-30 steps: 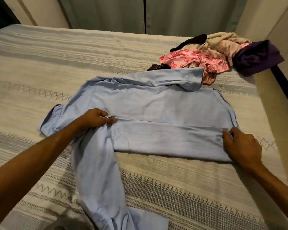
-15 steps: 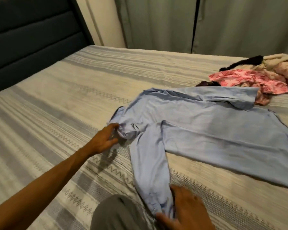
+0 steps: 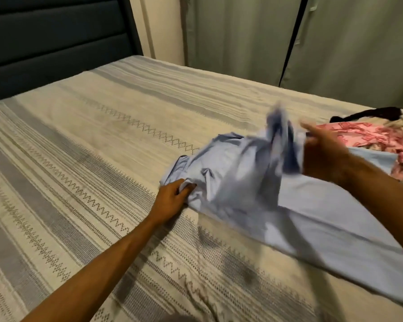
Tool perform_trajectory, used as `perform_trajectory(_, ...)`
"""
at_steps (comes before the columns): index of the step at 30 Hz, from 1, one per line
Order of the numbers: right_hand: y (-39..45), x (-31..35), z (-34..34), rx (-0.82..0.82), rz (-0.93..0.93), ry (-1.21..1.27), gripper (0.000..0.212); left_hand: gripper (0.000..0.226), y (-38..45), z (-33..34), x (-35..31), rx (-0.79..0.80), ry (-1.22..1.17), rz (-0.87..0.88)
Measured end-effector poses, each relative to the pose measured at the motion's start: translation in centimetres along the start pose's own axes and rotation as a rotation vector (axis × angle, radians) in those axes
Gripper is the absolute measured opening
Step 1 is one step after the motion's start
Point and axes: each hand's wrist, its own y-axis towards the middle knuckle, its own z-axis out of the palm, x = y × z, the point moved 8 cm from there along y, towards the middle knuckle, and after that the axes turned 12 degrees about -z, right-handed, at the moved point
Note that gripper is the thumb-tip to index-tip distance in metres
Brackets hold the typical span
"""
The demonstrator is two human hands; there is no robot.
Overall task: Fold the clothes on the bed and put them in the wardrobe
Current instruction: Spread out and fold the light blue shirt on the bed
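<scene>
Above the blue shirt (image 3: 312,219), sleeve (image 3: 278,145) lifted in right hand (image 3: 323,156) (grip blurred, cannot tell); left hand (image 3: 172,198) pinching shoulder, nearer.

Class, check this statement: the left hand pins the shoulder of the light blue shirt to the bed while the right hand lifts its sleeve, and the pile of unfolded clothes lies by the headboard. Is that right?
Not quite. The head view shows the pile of unfolded clothes at the far right of the bed, away from the headboard. The rest holds: the left hand pins the light blue shirt while the right hand lifts its sleeve.
</scene>
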Motion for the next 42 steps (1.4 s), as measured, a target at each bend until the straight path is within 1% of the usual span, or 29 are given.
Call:
perform_trajectory(1, 2.8, -0.5, -2.6, -0.148, 0.012, 0.079, 0.060, 0.035, 0.3, 0.0, 0.3, -0.003, -0.024, -0.028)
perform_trajectory(2, 5.1, -1.8, -4.4, -0.239, 0.047, 0.076, 0.071, 0.040, 0.8, 0.1, 0.7, -0.002, -0.027, -0.049)
perform_trajectory(3, 6.6, -3.5, -5.4, -0.294, 0.079, 0.010, 0.074, 0.045, 1.5, 0.1, 1.2, -0.003, -0.005, -0.062)
perform_trajectory(5, 9.1, -7.3, -6.7, -0.345, 0.066, -0.119, 0.069, 0.052, 2.9, 0.5, 1.9, 0.009, 0.071, -0.056)
perform_trajectory(7, 9.8, -10.3, -6.5, -0.370, -0.021, -0.265, 0.054, 0.057, 3.5, 0.6, 2.4, 0.049, 0.104, -0.031)
perform_trajectory(8, 9.5, -11.0, -6.2, -0.374, -0.117, -0.414, 0.046, 0.058, 3.6, 0.5, 2.7, 0.069, 0.104, -0.026)
perform_trajectory(10, 8.5, -11.9, -5.0, -0.305, -0.365, -0.865, 0.033, 0.059, 3.8, -0.1, 2.8, 0.092, 0.119, -0.022)
perform_trajectory(11, 7.7, -12.6, -4.0, -0.245, -0.472, -1.069, 0.034, 0.059, 3.8, -0.5, 2.7, 0.095, 0.141, -0.019)
perform_trajectory(12, 7.0, -13.4, -3.2, -0.203, -0.527, -1.226, 0.039, 0.057, 3.8, -1.0, 2.7, 0.097, 0.163, -0.015)
perform_trajectory(14, 5.4, -14.1, -2.4, -0.196, -0.581, -1.443, 0.052, 0.055, 3.5, -2.0, 2.4, 0.083, 0.189, -0.013)
perform_trajectory(15, 4.3, -13.9, -1.9, -0.207, -0.626, -1.505, 0.057, 0.052, 3.3, -2.7, 2.4, 0.066, 0.180, -0.028)
perform_trajectory(16, 2.8, -13.4, -1.1, -0.206, -0.691, -1.533, 0.059, 0.048, 3.0, -3.4, 2.5, 0.049, 0.164, -0.045)
perform_trajectory(17, 1.2, -13.2, -0.3, -0.170, -0.766, -1.544, 0.061, 0.045, 2.8, -3.9, 2.5, 0.034, 0.153, -0.061)
perform_trajectory(19, -2.4, -14.0, 1.2, -0.019, -0.878, -1.569, 0.069, 0.044, 2.5, -4.9, 2.6, 0.000, 0.175, -0.070)
perform_trajectory(21, -5.2, -16.3, 1.9, 0.174, -0.880, -1.642, 0.075, 0.043, 2.4, -5.4, 2.4, 0.003, 0.196, -0.060)
perform_trajectory(22, -5.8, -17.6, 1.7, 0.223, -0.851, -1.664, 0.073, 0.044, 2.5, -5.5, 2.3, 0.025, 0.195, -0.060)
perform_trajectory(24, -7.0, -18.4, 0.5, 0.158, -0.843, -1.680, 0.064, 0.047, 2.4, -4.9, 1.5, 0.077, 0.236, -0.055)
perform_trajectory(26, -7.9, -18.0, -0.6, 0.054, -0.906, -1.706, 0.062, 0.048, 2.5, -3.7, 0.7, 0.093, 0.313, -0.030)
perform_trajectory(27, -8.3, -18.0, -0.9, 0.034, -0.935, -1.722, 0.060, 0.051, 2.7, -3.2, 0.5, 0.091, 0.332, -0.018)
perform_trajectory(29, -9.3, -17.7, -1.0, 0.047, -0.988, -1.742, 0.043, 0.060, 3.1, -2.4, 0.6, 0.083, 0.350, 0.015)
perform_trajectory(31, -10.2, -17.2, -0.7, 0.072, -1.035, -1.777, 0.035, 0.062, 3.5, -2.4, 1.3, 0.056, 0.330, 0.029)
perform_trajectory(34, -11.8, -16.8, 0.1, 0.107, -1.104, -1.837, 0.037, 0.066, 3.8, -3.3, 2.8, -0.010, 0.340, -0.009)
perform_trajectory(37, -12.3, -17.1, 0.0, 0.093, -1.090, -1.861, 0.035, 0.073, 3.2, -3.6, 3.4, -0.029, 0.391, -0.015)
perform_trajectory(39, -12.6, -16.6, -0.5, 0.078, -1.076, -1.809, 0.031, 0.066, 2.7, -3.5, 2.7, -0.081, 0.442, -0.025)
perform_trajectory(40, -12.8, -16.2, -0.9, 0.074, -1.042, -1.769, 0.032, 0.056, 2.1, -3.4, 1.8, -0.135, 0.502, -0.014)
perform_trajectory(41, -13.0, -15.9, -1.9, 0.044, -0.983, -1.725, 0.038, 0.049, 1.6, -2.8, 0.4, -0.199, 0.564, 0.018)
perform_trajectory(42, -13.1, -15.4, -3.2, -0.021, -0.903, -1.672, 0.047, 0.050, 0.9, -2.1, -1.5, -0.254, 0.607, 0.068)
